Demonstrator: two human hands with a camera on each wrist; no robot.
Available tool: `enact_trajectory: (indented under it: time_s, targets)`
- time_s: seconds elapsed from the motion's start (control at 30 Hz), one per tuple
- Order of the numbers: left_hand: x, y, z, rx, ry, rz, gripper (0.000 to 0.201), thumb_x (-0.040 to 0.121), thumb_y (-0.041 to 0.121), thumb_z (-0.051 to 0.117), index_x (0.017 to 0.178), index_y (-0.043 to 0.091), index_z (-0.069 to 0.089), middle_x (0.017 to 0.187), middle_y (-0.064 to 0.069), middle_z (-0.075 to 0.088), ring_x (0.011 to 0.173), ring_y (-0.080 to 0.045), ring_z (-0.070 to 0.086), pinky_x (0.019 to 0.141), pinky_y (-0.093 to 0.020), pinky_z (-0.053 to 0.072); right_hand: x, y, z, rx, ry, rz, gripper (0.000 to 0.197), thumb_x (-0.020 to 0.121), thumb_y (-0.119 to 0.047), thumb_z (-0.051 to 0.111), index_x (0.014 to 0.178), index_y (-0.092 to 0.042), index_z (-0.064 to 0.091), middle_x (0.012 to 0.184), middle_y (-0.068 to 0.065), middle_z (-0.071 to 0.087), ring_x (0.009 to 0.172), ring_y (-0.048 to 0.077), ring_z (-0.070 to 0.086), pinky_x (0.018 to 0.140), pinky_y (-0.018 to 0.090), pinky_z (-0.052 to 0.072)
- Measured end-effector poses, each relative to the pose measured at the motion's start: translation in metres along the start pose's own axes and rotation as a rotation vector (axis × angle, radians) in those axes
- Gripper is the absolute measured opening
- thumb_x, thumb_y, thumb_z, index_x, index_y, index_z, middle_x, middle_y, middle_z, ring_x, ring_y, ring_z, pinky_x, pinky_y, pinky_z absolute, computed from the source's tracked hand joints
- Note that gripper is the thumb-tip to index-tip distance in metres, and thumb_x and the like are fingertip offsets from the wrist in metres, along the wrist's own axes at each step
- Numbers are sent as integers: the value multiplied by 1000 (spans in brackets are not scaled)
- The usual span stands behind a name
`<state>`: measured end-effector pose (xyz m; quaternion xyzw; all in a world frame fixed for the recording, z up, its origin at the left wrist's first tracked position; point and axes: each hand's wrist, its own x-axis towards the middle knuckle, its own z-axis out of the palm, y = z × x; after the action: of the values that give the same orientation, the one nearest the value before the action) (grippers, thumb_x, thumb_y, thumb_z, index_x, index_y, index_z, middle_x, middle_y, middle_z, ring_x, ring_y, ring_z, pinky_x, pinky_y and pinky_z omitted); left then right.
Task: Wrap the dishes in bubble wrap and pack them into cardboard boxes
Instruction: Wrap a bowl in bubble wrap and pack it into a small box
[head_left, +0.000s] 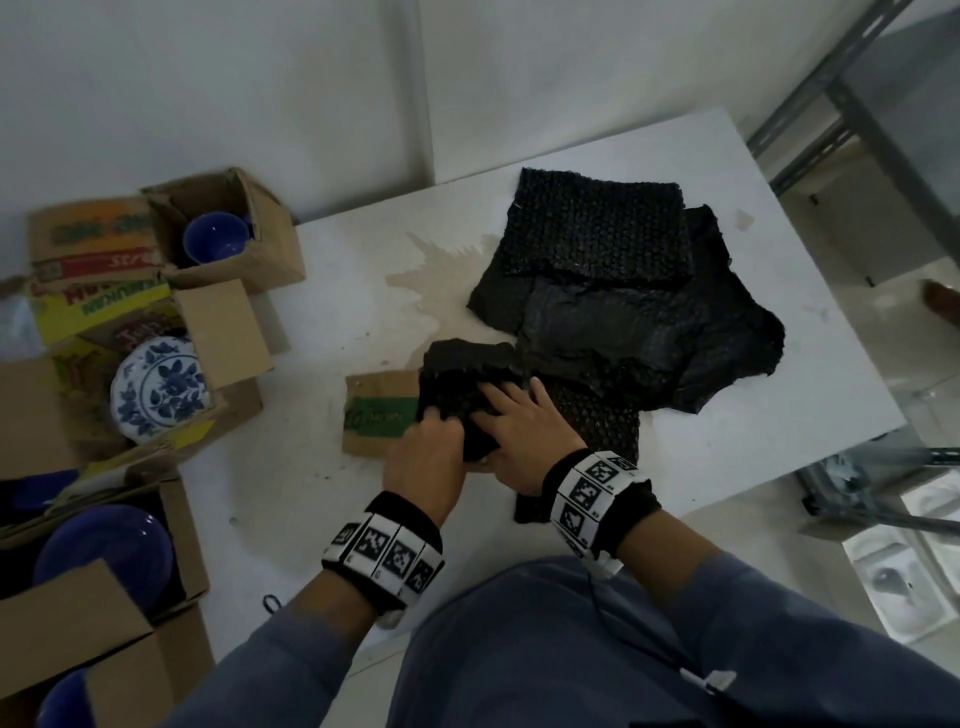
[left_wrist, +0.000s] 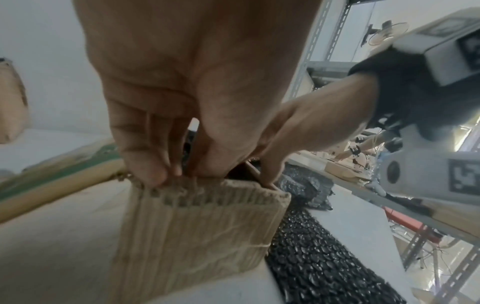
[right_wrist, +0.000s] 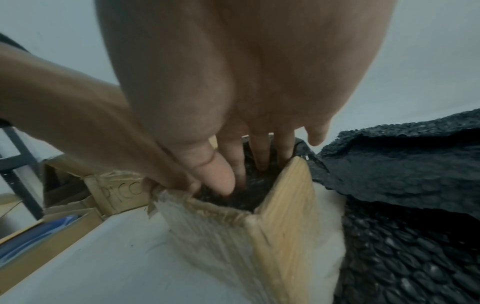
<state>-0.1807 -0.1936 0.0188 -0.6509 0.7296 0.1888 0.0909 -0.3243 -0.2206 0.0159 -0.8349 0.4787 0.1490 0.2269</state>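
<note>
White-walled room, stained white table. Left to right: open cardboard boxes of unwrapped blue dishes; small brown cardboard box, left hand pinching its near rim; black bubble-wrapped bundle inside, right hand pressing it down, fingers straight. Contents likely fragile, wrap soft: support from beneath.

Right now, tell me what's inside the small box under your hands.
Black bubble wrap fills the box, with both hands pushing it in. Any dish inside the wrap is covered, so I cannot see one.
</note>
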Motion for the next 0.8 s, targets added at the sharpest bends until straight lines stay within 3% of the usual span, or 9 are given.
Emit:
enact_trajectory:
  time_s: [0.1, 0.2, 0.3, 0.37, 0.4, 0.47, 0.57, 0.67, 0.8]
  targets:
    - [-1, -5, 0, 1, 103, 62, 7, 80, 11, 66, 87, 11, 65, 99, -12, 53, 77, -31, 55, 53, -34, 35, 0, -8, 1, 29, 72, -16, 40, 82, -24, 61, 122, -18, 62, 128, 8, 55, 120, 30, 48, 102, 42, 34]
    - [1, -13, 2, 46, 100, 104, 13, 67, 8, 76, 72, 14, 65, 76, -8, 59, 63, -28, 58, 53, -33, 40, 0, -17, 5, 51, 67, 34, 29, 83, -23, 59, 110, -13, 62, 110, 7, 61, 104, 28, 55, 86, 36, 41]
    - [-2, -10, 5, 77, 107, 65, 14, 72, 9, 66, 68, 22, 61, 65, -2, 61, 60, -24, 60, 72, -37, 38, 1, -21, 8, 34, 58, 58, 34, 79, -21, 60, 111, -11, 61, 108, 8, 63, 100, 28, 58, 84, 37, 43]
    - [-6, -4, 5, 128, 69, 54, 16, 78, 12, 58, 74, 27, 59, 68, 3, 63, 70, -21, 60, 85, -42, 31, 2, -22, 9, 32, 66, 53, 34, 77, -21, 60, 110, -13, 62, 105, 7, 63, 97, 29, 59, 83, 37, 43]
    - [-8, -3, 6, 149, 47, 39, 17, 80, 12, 55, 77, 27, 60, 70, 3, 64, 77, -22, 59, 87, -44, 27, 3, -21, 10, 36, 74, 45, 32, 77, -21, 59, 108, -14, 62, 104, 7, 63, 96, 29, 60, 82, 37, 43]
    - [-12, -3, 7, 148, 74, 29, 16, 76, 10, 60, 77, 26, 63, 69, 3, 64, 81, -23, 57, 80, -42, 25, 4, -19, 8, 54, 92, 42, 26, 79, -21, 59, 104, -15, 63, 103, 6, 62, 97, 29, 60, 81, 37, 42]
    - [-10, -11, 11, 141, 269, 82, 13, 73, 10, 67, 73, 23, 67, 74, -1, 60, 77, -26, 52, 73, -39, 26, 2, -12, 6, 41, 128, 101, 30, 82, -26, 60, 111, -17, 63, 113, 5, 58, 106, 28, 55, 88, 38, 42]
    - [2, -18, 7, 132, 360, 183, 13, 82, 20, 60, 92, 21, 67, 93, -3, 59, 85, -26, 53, 74, -40, 29, 1, -12, 2, 89, 121, 120, 46, 83, -27, 46, 125, -14, 56, 123, 7, 55, 113, 28, 52, 94, 39, 43]
    - [18, -20, 11, 135, 242, 121, 44, 77, 32, 67, 118, 19, 58, 111, -3, 58, 95, -25, 54, 76, -41, 31, 0, -22, -2, 99, 97, 150, 50, 83, -25, 47, 130, -9, 51, 129, 11, 51, 116, 30, 49, 93, 39, 42]
